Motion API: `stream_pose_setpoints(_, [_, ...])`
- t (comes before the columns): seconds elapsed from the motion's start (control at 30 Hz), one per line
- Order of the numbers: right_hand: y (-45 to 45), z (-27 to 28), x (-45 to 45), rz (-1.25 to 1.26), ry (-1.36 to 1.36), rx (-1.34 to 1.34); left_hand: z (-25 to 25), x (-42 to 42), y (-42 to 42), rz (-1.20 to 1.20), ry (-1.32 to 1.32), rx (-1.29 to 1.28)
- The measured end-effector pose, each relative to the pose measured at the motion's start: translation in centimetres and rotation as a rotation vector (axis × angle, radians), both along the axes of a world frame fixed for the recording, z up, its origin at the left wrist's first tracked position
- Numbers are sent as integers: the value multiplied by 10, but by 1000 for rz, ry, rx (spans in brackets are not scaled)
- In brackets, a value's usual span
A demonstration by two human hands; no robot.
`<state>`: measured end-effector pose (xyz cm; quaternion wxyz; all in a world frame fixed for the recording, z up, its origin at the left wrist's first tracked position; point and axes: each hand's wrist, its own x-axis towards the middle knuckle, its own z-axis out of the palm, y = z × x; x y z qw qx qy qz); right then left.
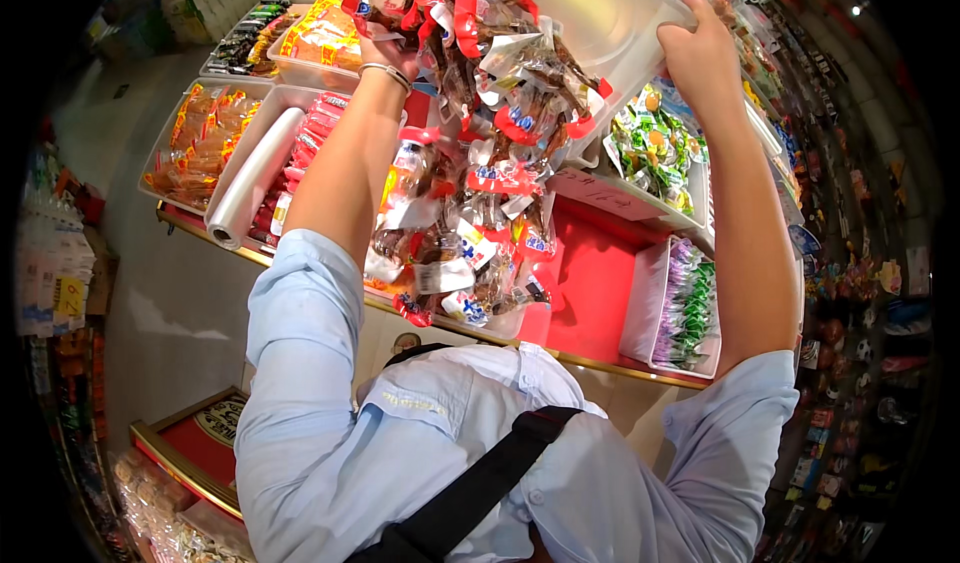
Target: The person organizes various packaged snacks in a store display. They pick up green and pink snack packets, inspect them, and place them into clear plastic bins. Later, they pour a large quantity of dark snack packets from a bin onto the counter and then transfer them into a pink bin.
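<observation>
A translucent plastic bin (592, 15) is tilted in front of me, and vacuum-packed brown snacks in red-and-clear packets (517, 105) spill over its lower side. My right hand (701, 49) grips the bin's right rim, index finger stretched along it. At the left side of the bin, my left hand (390, 52) is up against several packets; its fingers are mostly hidden behind them. More of the same packets (465, 255) are heaped below, in a clear bin near the front edge of a red display shelf (592, 285).
To the left stand bins of orange-brown snack packs (202, 143), red-wrapped sticks (311, 139) and a roll of clear plastic bags (255, 176). Green-and-white packets (656, 146) fill a bin on the right. A white box of purple and green sachets (682, 308) sits at the shelf's front right.
</observation>
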<state>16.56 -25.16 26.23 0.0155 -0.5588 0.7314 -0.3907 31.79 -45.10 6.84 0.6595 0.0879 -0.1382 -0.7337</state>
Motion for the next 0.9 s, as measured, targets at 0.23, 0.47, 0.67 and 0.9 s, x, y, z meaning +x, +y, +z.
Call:
stream_pose_setpoints(0.23, [0, -4, -13, 63, 99, -90, -27, 15, -33, -116, -108, -198])
stream_pose_setpoints(0.47, [-3, 7, -17, 59, 57, -100, -18, 23, -34, -153, -139, -240])
stream_pose_setpoints(0.67, [-15, 1, -46, 55, 95, -133, 0, 24, -38, -102, -344, -149])
stream_pose_setpoints(0.9, [-9, -8, -34, 71, -19, -147, -21, 45, -42, -67, -314, -134])
